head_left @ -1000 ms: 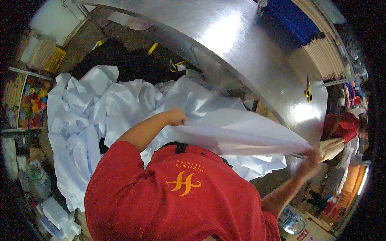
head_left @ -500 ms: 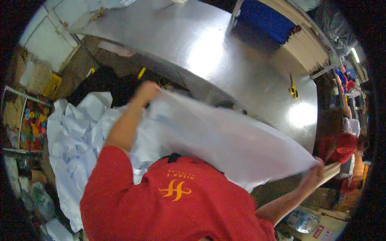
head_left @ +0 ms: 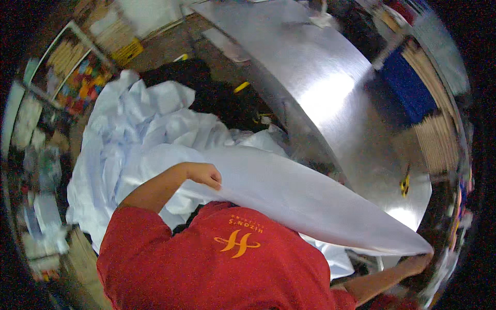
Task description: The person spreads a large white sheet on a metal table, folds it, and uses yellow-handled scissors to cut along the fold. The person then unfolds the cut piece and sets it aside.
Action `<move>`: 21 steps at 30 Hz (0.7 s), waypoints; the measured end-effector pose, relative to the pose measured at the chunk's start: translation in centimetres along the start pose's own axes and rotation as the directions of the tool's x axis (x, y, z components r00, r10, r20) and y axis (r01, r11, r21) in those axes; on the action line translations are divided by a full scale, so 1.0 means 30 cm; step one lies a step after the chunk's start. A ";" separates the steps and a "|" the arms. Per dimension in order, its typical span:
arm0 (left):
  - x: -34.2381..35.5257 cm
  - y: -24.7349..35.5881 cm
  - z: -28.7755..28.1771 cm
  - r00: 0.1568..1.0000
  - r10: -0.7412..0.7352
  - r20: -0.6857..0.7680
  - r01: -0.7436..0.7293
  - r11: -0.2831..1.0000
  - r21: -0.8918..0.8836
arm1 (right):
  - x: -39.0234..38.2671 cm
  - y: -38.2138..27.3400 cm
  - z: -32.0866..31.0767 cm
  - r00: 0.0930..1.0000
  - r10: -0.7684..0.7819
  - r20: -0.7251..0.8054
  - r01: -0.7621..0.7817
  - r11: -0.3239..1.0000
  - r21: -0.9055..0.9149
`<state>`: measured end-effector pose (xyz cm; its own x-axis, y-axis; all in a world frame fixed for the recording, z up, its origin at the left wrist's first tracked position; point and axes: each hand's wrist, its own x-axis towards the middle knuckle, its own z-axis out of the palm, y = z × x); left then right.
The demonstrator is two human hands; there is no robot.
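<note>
A long white cloth (head_left: 310, 191) is stretched across in front of my chest, running from my left hand to the far right. My left hand (head_left: 205, 175) is closed in a fist on the cloth's near edge, close to my body. Out at the right, with the arm extended, my right hand (head_left: 421, 262) grips the gathered end of the same cloth; its fingers are partly hidden by the fabric. More of the white fabric lies in a large crumpled heap (head_left: 139, 129) at my left.
Beyond the cloth stands a shiny metal table (head_left: 289, 51), with yellow-handled scissors (head_left: 405, 185) near its right end. Stacked folded beige material (head_left: 436, 142) and a blue piece (head_left: 405, 85) lie at its far right. A dark heap (head_left: 222, 98) and a yellow crate (head_left: 127, 51) sit at the far left.
My left hand has come nearer my body and lower, bringing the cloth's edge with it. My right hand has moved farther out and down, and the cloth is pulled tauter. The view has turned.
</note>
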<state>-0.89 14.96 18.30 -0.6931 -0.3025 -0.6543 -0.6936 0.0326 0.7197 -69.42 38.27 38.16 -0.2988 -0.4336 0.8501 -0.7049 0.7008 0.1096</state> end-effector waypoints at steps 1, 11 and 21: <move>0.019 -0.035 0.042 0.995 -0.053 0.087 0.057 0.998 -0.041 | 0.062 0.000 0.018 0.993 0.116 0.016 -0.117 0.990 0.076; 0.109 -0.686 0.351 0.908 -0.162 -0.386 0.265 0.937 0.230 | 0.224 -0.210 0.043 0.948 0.314 0.042 -0.280 0.768 0.576; -0.247 0.106 -0.422 -0.470 -0.092 -0.878 -0.580 0.782 0.229 | 0.025 -0.056 0.065 0.816 0.518 0.257 -0.501 0.412 0.761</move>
<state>4.54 5.24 28.37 0.5621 -0.6969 0.4454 -0.1848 0.4190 0.8890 -69.71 35.66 37.59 -0.7742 -0.1363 0.6181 -0.6303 0.0755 -0.7727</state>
